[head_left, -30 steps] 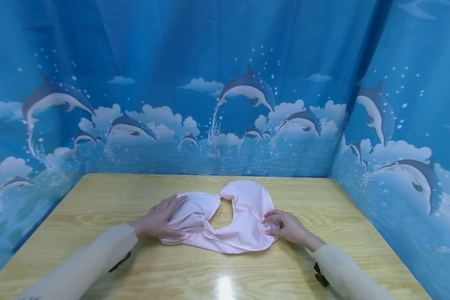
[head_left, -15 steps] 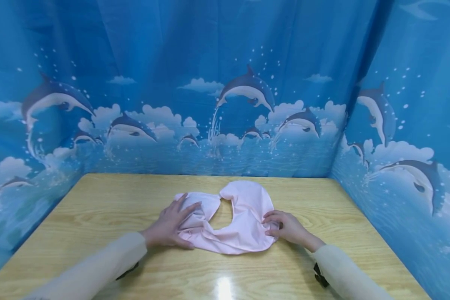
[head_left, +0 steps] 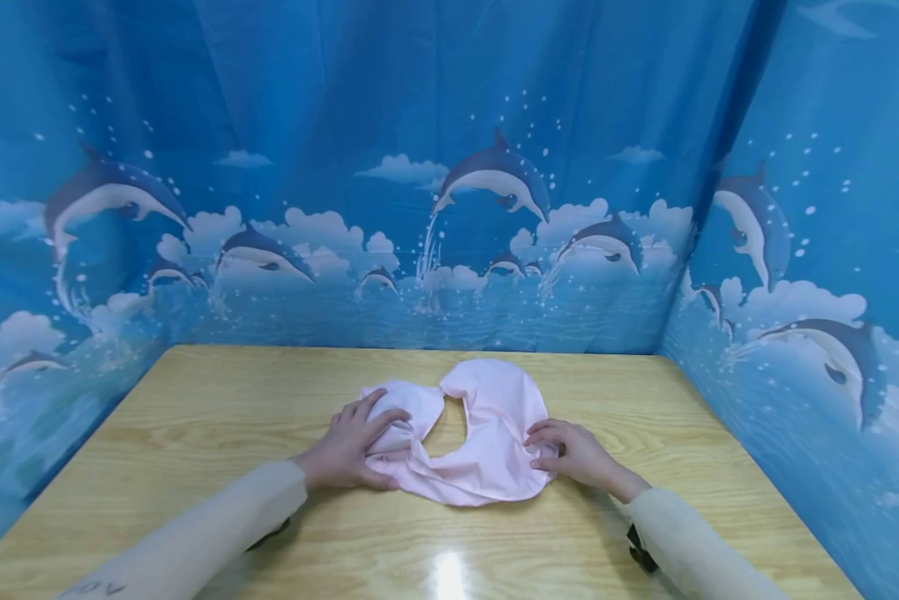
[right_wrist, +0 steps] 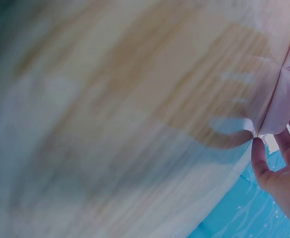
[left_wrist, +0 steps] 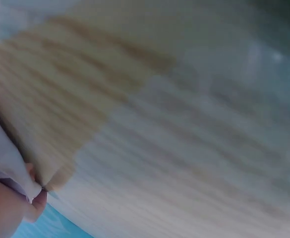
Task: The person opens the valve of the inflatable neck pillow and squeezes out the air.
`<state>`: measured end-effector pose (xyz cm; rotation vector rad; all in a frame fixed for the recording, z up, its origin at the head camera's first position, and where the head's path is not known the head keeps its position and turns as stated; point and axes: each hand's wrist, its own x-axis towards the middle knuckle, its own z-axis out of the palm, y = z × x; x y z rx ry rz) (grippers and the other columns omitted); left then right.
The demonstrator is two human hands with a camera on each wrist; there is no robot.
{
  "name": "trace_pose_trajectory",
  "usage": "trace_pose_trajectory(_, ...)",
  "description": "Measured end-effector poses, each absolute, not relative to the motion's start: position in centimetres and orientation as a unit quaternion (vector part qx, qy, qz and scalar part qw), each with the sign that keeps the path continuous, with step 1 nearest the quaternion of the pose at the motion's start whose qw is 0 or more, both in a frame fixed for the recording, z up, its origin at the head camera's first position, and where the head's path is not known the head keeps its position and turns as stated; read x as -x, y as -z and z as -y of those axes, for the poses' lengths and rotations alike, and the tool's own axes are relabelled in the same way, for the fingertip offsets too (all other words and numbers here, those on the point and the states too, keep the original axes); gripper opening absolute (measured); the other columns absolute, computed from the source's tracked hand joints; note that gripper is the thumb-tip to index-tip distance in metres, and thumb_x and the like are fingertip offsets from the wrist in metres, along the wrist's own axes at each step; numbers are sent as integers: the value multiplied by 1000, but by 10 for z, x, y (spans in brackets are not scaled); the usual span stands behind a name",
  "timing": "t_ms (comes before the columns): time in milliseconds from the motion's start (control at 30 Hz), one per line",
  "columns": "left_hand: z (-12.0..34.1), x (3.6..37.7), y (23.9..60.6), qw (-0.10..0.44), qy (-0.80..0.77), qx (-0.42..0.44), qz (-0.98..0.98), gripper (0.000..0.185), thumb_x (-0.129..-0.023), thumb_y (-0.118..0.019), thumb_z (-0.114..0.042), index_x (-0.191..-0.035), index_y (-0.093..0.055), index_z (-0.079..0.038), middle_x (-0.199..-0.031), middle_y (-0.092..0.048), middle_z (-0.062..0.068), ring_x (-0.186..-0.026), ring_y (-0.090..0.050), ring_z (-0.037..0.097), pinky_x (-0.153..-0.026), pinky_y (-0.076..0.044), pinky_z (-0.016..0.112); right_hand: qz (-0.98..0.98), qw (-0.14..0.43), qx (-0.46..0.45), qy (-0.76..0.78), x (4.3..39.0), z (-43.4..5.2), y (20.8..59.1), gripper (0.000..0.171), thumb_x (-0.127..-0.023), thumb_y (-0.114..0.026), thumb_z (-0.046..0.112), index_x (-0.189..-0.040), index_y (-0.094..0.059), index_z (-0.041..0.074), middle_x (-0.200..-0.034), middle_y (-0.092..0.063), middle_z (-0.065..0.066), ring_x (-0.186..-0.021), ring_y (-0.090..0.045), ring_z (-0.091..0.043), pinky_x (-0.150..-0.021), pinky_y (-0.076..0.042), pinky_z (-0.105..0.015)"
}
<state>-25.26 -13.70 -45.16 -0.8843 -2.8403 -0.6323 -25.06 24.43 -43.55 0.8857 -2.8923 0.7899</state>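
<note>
One pink cloth (head_left: 497, 442) lies on one table (head_left: 359, 550). One left hand (head_left: 350, 448) curls round one side, and one right hand (head_left: 578, 456) pinches the other.

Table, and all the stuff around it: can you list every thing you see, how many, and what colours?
table: 1, light brown, lower half of the head view
cloth: 1, pale pink, on the table
shiny spot: 1, white, on the table's near part
curtain: at least 1, blue, behind and beside the table
dolphins: several, blue-grey and white, printed on the curtain
clouds: several, white, printed there too
sleeves: 2, cream, near the bottom
left hand: 1, bare, gripping the cloth's left side
right hand: 1, bare, pinching the cloth's right edge
</note>
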Motion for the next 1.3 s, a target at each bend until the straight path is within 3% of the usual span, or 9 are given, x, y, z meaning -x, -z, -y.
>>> trace_pose_trajectory(167, 132, 254, 450, 63, 219, 292, 929, 69, -63, -66, -68, -123, -44, -42, -146, -24, 17, -121, -31, 46, -93, -30, 60, 926, 6, -282, -251, 251, -244, 435, 23, -76, -73, 25, -96, -69, 16, -110, -64, -4, -105, -58, -27, -90, -46, -43)
trace_pose_trajectory(400, 125, 258, 450, 50, 220, 280, 933, 59, -68, -64, -66, -119, -45, -42, -145, -23, 16, -122, -30, 42, -95, -30, 58, 926, 3, -280, -255, 251, -244, 433, 22, -77, -72, 26, -96, -69, 16, -111, -63, -5, -105, -58, -27, -90, -46, -43)
trace_pose_trajectory(667, 120, 260, 448, 30, 202, 291, 935, 67, -68, -60, -70, -127, -43, -41, -144, -20, 19, -129, -25, 38, -101, -26, 57, 922, 21, -293, -253, 250, -245, 435, 22, -76, -72, 25, -95, -69, 14, -108, -64, -5, -101, -59, -27, -86, -47, -42)
trace_pose_trajectory(900, 115, 263, 443, 25, 157, 318, 935, 77, -65, -55, -77, -130, -40, -40, -151, -18, 8, -128, -27, 42, -96, -31, 60, 926, 7, -283, -248, 251, -244, 435, 23, -77, -72, 26, -97, -69, 16, -110, -63, -4, -103, -58, -26, -88, -47, -42)
trace_pose_trajectory(1100, 108, 266, 440, 27, 138, 339, 930, 82, -62, -54, -79, -129, -44, -32, -142, -35, -2, -128, -27, 43, -95, -30, 65, 928, 5, -284, -242, 251, -245, 435, 23, -77, -72, 26, -97, -69, 16, -111, -63, -4, -104, -58, -27, -88, -47, -44)
trace_pose_trajectory(1300, 103, 268, 443, 42, 137, 339, 930, 68, -68, -58, -72, -123, -48, -32, -132, -43, -3, -125, -32, 42, -95, -31, 64, 926, 12, -288, -242, 251, -245, 434, 23, -77, -72, 25, -97, -69, 15, -111, -63, -5, -104, -58, -28, -89, -46, -45)
